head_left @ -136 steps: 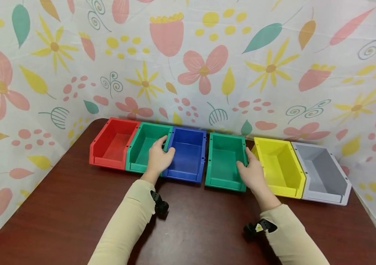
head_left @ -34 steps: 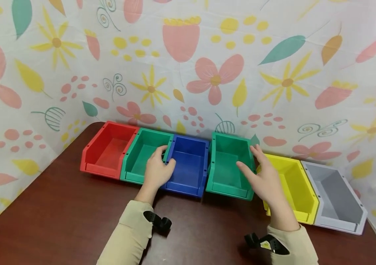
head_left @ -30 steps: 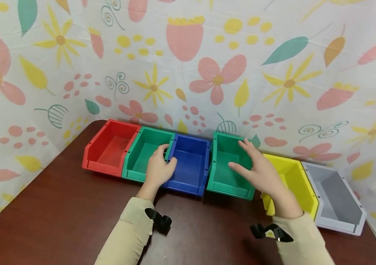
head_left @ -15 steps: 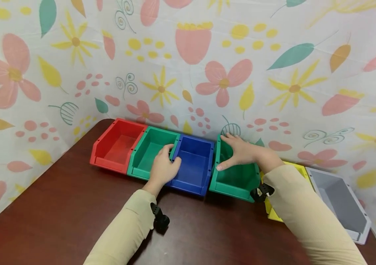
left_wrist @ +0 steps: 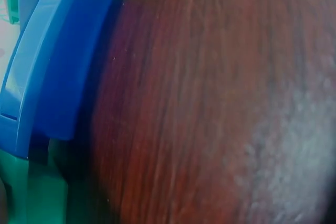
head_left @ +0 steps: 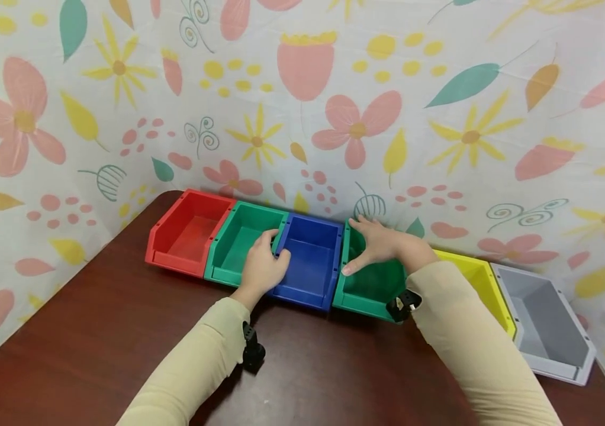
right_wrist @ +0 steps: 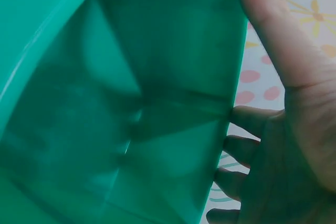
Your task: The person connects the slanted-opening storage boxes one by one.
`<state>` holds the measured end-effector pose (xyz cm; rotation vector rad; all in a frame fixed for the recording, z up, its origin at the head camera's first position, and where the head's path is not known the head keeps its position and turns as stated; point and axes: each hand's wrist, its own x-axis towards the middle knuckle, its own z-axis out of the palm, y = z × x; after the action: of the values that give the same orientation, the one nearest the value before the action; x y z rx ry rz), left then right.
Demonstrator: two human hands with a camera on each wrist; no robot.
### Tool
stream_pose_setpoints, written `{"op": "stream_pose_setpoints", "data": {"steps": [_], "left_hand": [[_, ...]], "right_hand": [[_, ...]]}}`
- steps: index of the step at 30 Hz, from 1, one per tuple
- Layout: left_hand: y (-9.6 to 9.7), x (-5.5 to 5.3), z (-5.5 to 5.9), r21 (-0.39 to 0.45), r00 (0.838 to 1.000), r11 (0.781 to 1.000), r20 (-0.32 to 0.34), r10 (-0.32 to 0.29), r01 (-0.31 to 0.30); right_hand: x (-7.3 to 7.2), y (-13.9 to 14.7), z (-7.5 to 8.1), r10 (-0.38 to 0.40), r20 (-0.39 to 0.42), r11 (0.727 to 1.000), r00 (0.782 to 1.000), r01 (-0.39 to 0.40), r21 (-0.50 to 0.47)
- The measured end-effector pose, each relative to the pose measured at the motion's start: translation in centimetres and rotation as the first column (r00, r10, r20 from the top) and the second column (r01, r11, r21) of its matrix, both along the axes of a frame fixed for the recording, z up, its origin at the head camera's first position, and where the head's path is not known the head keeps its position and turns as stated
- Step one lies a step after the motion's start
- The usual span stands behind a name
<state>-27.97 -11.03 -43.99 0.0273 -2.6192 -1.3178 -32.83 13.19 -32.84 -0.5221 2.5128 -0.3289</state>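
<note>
My left hand point(head_left: 266, 267) straddles the adjoining rims of the left green bin point(head_left: 238, 242) and the blue bin point(head_left: 308, 260), fingers on the green side and thumb on the blue side. Over the right green bin point(head_left: 367, 300) lies my right hand point(head_left: 379, 244), fingers and thumb spread along its left rim. In the right wrist view, fingertips point(right_wrist: 231, 181) touch that bin's edge, and the thumb reaches the rim farther along. The blue bin's front lip point(left_wrist: 44, 61) shows in the left wrist view, where the left hand is mostly out of sight.
A red bin point(head_left: 187, 236) stands at the row's left end, against the left green bin. Right of the right green bin are a yellow bin point(head_left: 486, 284), partly behind the right sleeve, and a grey bin point(head_left: 544, 319). The brown table point(head_left: 302, 378) backs onto a flowered cloth point(head_left: 302, 118).
My right hand has moved from the right green bin's right side across to its left rim. The bin has shifted left, closer to the blue bin. The left hand keeps its hold.
</note>
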Motion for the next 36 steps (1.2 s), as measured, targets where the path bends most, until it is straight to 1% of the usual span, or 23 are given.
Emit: {"op": "stream_pose_setpoints", "data": {"steps": [5,10,13,19,22,27,29,31,34,36], "left_hand": [[0.2,-0.1,-0.1,0.004,1.0,1.0,0.005,0.002,-0.002],[-0.1,-0.2,0.2,-0.005,1.0,1.0,-0.011,0.005,-0.005],[0.0,-0.3,0.2,-0.013,1.0,1.0,-0.01,0.003,-0.003],[0.3,0.0,0.2,-0.013,1.0,1.0,0.003,0.0,0.0],[0.2,0.1,0.3,-0.009,1.0,1.0,0.001,0.006,-0.006],[0.3,0.0,0.5,-0.032,1.0,0.999,0.0,0.011,-0.011],[0.4,-0.1,0.6,-0.04,1.0,0.999,-0.001,0.008,-0.008],[0.5,-0.1,0.7,-0.035,1.0,0.999,-0.006,0.005,-0.006],[0.6,0.1,0.6,-0.036,1.0,0.999,0.005,0.016,-0.016],[0.6,0.2,0.5,-0.035,1.0,0.999,0.013,0.024,-0.023]], "right_hand": [[0.1,-0.1,-0.2,-0.026,-0.008,0.999,1.0,0.026,0.027],[0.0,-0.7,-0.4,-0.04,-0.009,0.998,0.999,0.041,0.043],[0.0,-0.7,-0.9,-0.045,-0.011,0.998,0.999,0.045,0.051],[0.2,-0.4,-1.7,-0.063,0.012,0.998,0.998,0.063,0.03],[0.4,-0.4,-1.6,-0.062,0.017,0.998,0.998,0.061,0.02],[0.5,-0.3,-1.5,-0.071,0.015,0.997,0.997,0.071,0.023],[0.5,0.0,-1.7,-0.084,-0.004,0.996,0.996,0.084,0.034],[0.5,0.5,-2.2,-0.093,-0.043,0.995,0.995,0.095,0.032],[1.0,1.4,-3.5,-0.095,-0.121,0.995,0.988,0.097,0.011],[1.6,2.0,-4.5,-0.097,-0.174,0.995,0.98,0.093,-0.031]]}}
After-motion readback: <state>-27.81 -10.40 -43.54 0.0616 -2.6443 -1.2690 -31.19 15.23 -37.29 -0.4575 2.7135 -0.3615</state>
